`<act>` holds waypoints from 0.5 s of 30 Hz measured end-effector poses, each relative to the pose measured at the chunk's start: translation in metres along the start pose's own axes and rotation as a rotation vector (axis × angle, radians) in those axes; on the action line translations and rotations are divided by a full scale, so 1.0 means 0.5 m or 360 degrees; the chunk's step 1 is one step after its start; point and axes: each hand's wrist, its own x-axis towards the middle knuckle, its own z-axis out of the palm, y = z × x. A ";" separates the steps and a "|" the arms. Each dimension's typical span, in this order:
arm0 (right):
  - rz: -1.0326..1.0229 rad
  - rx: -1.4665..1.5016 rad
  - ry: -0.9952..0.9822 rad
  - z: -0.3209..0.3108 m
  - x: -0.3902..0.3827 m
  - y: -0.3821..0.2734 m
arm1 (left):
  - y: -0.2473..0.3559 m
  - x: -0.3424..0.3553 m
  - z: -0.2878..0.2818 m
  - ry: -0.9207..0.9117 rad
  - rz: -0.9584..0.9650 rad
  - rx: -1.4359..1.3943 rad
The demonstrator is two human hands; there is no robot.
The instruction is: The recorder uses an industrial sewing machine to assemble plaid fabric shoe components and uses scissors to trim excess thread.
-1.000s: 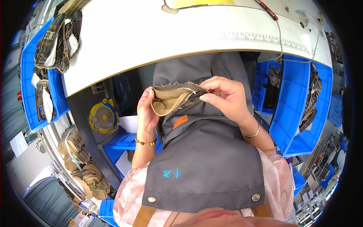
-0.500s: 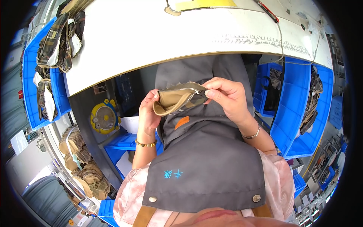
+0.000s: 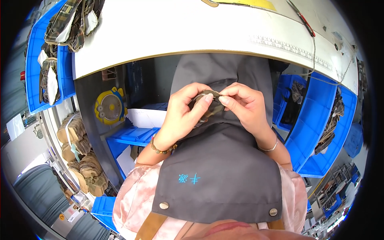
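Over my lap, both hands meet on a small olive and plaid fabric zipper pouch (image 3: 213, 107). My left hand (image 3: 187, 112) is closed around its left side, the thumb pressing on top close to the metal zipper teeth. With thumb and forefinger, my right hand (image 3: 245, 106) pinches the pouch's right end. The fingertips of the two hands are almost touching. Most of the pouch is bunched up and hidden behind my left fingers. A dark grey apron (image 3: 224, 160) lies beneath the hands.
Ahead runs a white table (image 3: 160, 32) with a ruler scale, holding a red-handled cutting tool (image 3: 307, 25). Blue bins with plaid pieces stand at left (image 3: 66, 74) and right (image 3: 316, 120). A yellow fan (image 3: 110, 107) and bundled tan pieces (image 3: 90, 172) are at left.
My left hand has moved right along the pouch, from its far left edge to beside my right hand. The pouch's open mouth has folded up. The view has shifted slightly.
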 end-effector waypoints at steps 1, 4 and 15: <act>0.0001 -0.0003 0.0002 0.000 -0.002 0.003 | -0.004 0.001 0.003 0.0015 -0.0052 -0.0150; 0.0023 0.0021 0.0021 0.002 -0.005 0.012 | -0.012 0.005 0.005 0.0037 -0.0052 -0.0280; 0.0107 0.0084 -0.0032 -0.002 -0.001 0.029 | -0.038 0.011 0.004 -0.0013 -0.0274 -0.0776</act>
